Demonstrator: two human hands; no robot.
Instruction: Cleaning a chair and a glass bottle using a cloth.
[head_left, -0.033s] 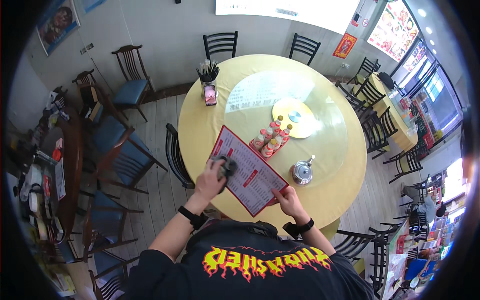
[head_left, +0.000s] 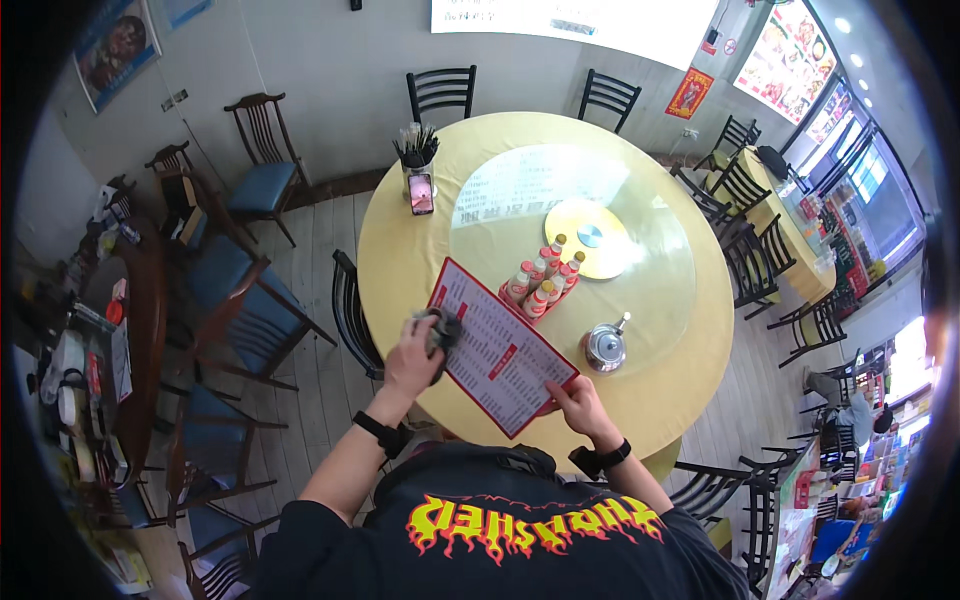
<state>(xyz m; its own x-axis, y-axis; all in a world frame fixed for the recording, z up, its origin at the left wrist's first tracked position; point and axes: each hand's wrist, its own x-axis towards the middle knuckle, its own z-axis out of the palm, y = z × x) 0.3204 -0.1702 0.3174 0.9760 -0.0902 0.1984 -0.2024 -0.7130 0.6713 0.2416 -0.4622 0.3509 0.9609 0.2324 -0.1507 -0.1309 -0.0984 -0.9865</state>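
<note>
Shifted toward the left edge of the red-bordered menu (head_left: 494,360), dark bundle (head_left: 446,332), probably cloth, clutched in left hand (head_left: 410,362), right hand (head_left: 580,406) pinching the menu's lower right edge, above the near edge of the yellow table (head_left: 660,405).

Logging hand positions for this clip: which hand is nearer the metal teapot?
Right. The right hand, gripping the menu, is just on the person's side of the metal teapot; the left hand, holding a grey cloth, is farther off to its left.
</note>
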